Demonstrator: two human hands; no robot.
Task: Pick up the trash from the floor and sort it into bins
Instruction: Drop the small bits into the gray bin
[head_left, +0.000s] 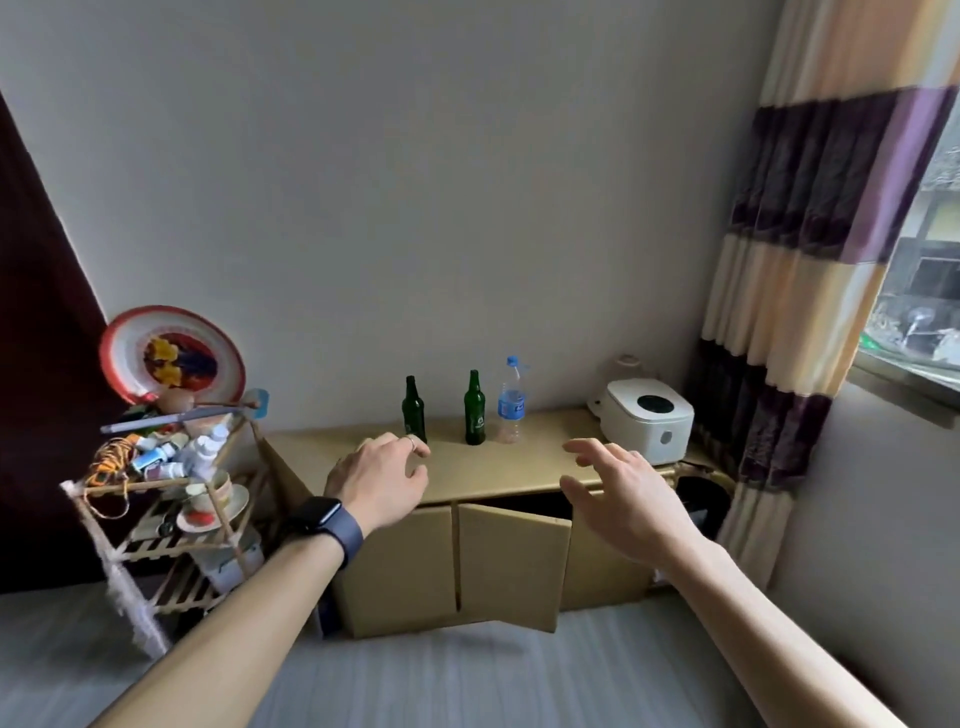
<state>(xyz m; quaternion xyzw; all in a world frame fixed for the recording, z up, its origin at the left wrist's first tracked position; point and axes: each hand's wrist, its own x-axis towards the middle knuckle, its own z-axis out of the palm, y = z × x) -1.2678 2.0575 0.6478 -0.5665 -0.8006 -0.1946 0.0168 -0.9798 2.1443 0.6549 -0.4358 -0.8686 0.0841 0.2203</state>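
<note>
Green glass bottle (414, 410) stands just beyond my empty, loosely spread left hand (382, 480), so I'd grip its body low, keeping my right hand (618, 493), also empty and spread, clear.

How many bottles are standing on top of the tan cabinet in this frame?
3. A green glass bottle just beyond the left hand, a second green glass bottle to its right, and a clear plastic water bottle right of that, nearer the white cooker. None appears hidden.
</note>
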